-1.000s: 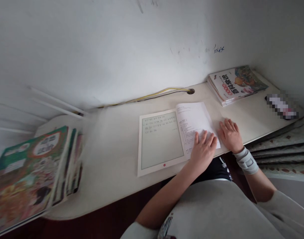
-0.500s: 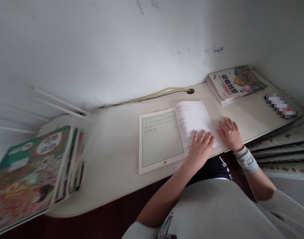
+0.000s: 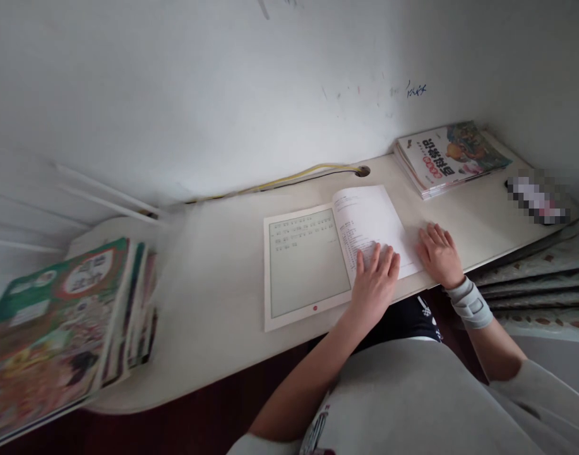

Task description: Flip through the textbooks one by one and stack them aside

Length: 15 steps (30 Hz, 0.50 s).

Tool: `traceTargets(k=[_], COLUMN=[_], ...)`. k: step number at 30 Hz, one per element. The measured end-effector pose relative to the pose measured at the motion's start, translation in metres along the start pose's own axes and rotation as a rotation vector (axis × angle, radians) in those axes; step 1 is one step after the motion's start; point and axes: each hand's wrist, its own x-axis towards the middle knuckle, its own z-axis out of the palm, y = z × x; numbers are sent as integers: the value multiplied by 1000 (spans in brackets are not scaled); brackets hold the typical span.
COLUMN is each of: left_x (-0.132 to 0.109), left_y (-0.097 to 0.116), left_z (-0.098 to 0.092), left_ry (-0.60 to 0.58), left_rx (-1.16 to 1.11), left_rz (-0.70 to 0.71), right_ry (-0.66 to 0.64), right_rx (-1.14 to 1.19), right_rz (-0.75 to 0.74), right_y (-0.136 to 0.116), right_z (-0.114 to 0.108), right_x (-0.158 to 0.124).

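Slid left hand (image 3: 375, 278) leftward across book (image 3: 367, 212), right of centre, loosely spread, gripping nothing; rested right hand (image 3: 441, 258) open, empty, alongside. Probably smoothing page; next called for light pressure.

Home study corner: desk (image 3: 213, 278), open booklet (image 3: 370, 215), curtain (image 3: 540, 287) (and a scribbled-on wall (image 3: 251, 95)).

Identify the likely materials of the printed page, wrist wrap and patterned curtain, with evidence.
Printed page: matte paper; a thin, gently curving sheet.
Wrist wrap: probably fabric, matte; its band bends and overlaps.
Patterned curtain: apparently cloth, sheen unclear; it gathers in folds.
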Motion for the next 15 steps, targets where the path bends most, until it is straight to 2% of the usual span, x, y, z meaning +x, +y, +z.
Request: traceTargets(k=[6, 10, 15], left_x=[5, 13, 23], left_y=[2, 1, 1], left_z=[15, 13, 12], left_ry=[-7, -14, 14], left_rx=[-32, -34, -31], left_rz=[62, 106, 93], right_ry=[2, 10, 16], right_rx=[73, 100, 116], right_rz=[-26, -38, -55], right_y=[4, 7, 9], right_z=[4, 5, 6], right_x=[0, 1, 1])
